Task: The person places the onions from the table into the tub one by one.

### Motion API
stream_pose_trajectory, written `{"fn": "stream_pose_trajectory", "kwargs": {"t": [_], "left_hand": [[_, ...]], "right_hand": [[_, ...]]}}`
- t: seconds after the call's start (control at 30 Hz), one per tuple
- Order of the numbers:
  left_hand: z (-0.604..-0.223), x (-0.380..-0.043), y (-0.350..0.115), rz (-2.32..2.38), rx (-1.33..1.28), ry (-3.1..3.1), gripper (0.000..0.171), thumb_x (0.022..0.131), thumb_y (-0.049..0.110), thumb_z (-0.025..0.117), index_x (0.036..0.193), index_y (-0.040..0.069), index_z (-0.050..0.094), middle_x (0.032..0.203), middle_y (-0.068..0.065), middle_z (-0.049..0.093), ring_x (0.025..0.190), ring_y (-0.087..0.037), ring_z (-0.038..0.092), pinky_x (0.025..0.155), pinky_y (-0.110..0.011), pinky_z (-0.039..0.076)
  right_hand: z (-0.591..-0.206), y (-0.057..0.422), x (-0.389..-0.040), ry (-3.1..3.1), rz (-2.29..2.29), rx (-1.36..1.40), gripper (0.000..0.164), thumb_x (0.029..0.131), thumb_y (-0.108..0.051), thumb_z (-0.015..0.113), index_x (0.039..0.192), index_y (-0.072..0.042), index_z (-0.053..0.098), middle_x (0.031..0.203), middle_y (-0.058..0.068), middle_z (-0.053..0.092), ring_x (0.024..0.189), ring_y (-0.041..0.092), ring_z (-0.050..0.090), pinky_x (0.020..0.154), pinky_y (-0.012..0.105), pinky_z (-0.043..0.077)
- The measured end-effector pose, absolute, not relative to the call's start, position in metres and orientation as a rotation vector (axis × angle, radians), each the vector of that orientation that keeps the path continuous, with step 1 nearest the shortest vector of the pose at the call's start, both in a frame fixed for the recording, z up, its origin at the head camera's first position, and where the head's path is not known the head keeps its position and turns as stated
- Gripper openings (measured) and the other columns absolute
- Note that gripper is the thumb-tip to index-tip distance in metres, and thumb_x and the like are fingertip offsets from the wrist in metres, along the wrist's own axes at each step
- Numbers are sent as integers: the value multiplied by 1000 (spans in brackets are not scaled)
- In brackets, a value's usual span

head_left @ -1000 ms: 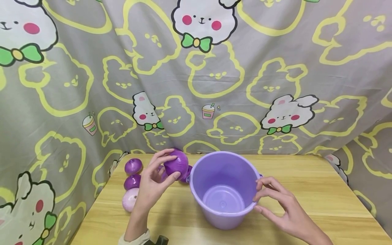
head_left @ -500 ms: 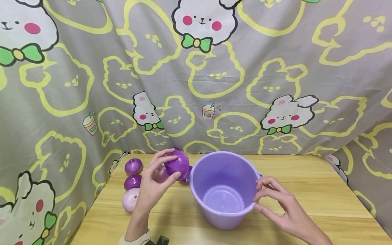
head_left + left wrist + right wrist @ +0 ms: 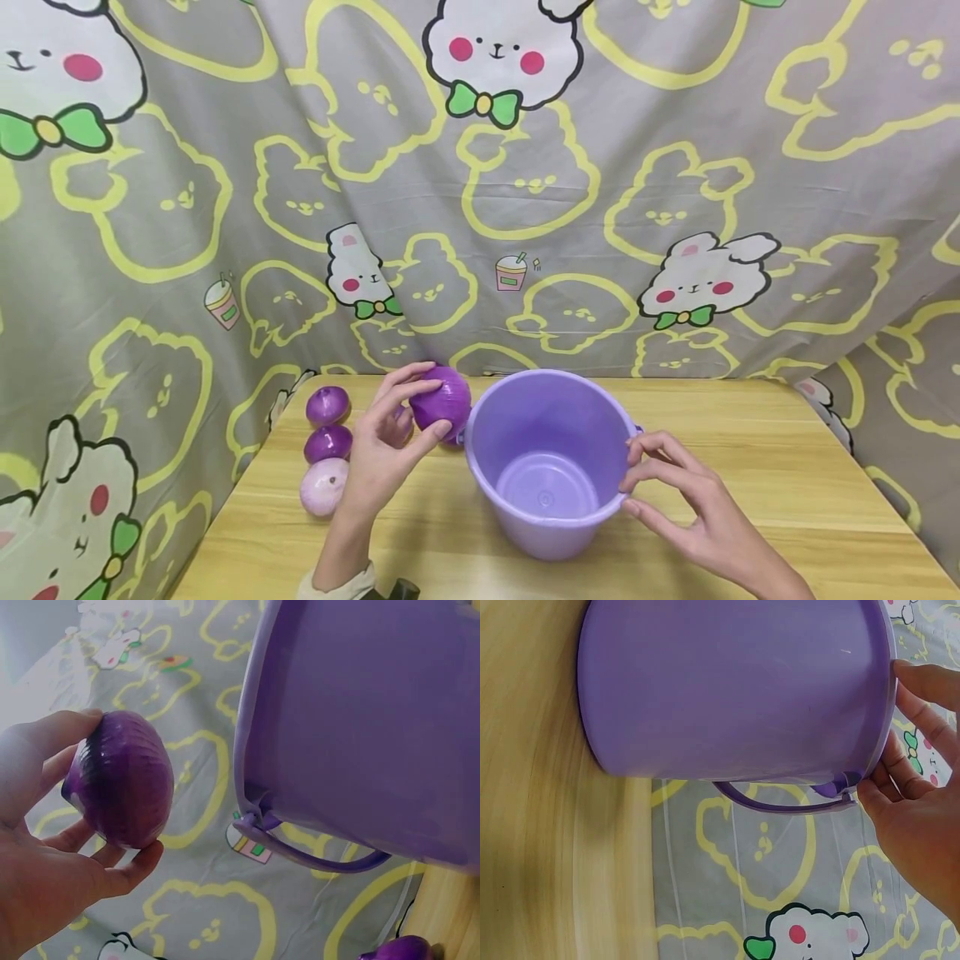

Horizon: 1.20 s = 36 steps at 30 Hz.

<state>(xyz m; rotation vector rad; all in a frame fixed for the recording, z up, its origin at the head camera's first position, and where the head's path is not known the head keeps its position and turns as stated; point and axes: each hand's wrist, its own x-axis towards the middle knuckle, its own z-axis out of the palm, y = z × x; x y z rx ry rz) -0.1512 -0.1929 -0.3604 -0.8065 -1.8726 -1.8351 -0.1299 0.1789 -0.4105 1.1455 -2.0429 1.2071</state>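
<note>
My left hand (image 3: 386, 442) holds a purple onion (image 3: 442, 404) between thumb and fingers, raised just left of the bucket's rim. In the left wrist view that onion (image 3: 127, 780) is apart from the bucket (image 3: 360, 735). The light purple bucket (image 3: 551, 533) stands upright on the table, its bare inner bottom showing. At its right rim, my right hand (image 3: 693, 504) grips the edge near the handle joint. The right wrist view shows the thumb and fingers (image 3: 911, 772) of that hand against the rim, with the bucket handle (image 3: 780, 806) hanging behind.
On the table's left side stand a dark onion (image 3: 327, 406), a second dark onion (image 3: 327, 444) and a pale pinkish onion (image 3: 324, 487) in a line. Another onion (image 3: 402, 423) is partly hidden behind my left hand. A patterned curtain (image 3: 525, 208) closes off the back.
My left hand, still holding the onion, has shifted slightly right, closer to the bucket's rim. The right hand and the bucket have stayed in place.
</note>
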Motion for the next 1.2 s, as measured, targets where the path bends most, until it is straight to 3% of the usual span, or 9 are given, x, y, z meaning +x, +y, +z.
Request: {"fn": "stream_pose_trajectory", "kwargs": {"t": [0.87,1.2], "left_hand": [[-364,-146,-172,-1841,-852,-1879,47,83,-15,76,127,-2,66,148,-24,46,140,-37,42,111,-42,46],[-365,-146,-166,-1825,-884,-1869,47,82,-16,76,126,-2,67,146,-20,50,137,-39,47,112,-43,44]], "right_hand": [[-405,177,-127,-2034,1201,1150,47,69,10,86,101,-20,70,112,3,57,116,18,53,105,19,41],[-406,178,-128,-2037,1192,1145,47,69,10,86,100,-21,70,113,3,57,116,17,53,105,19,40]]}}
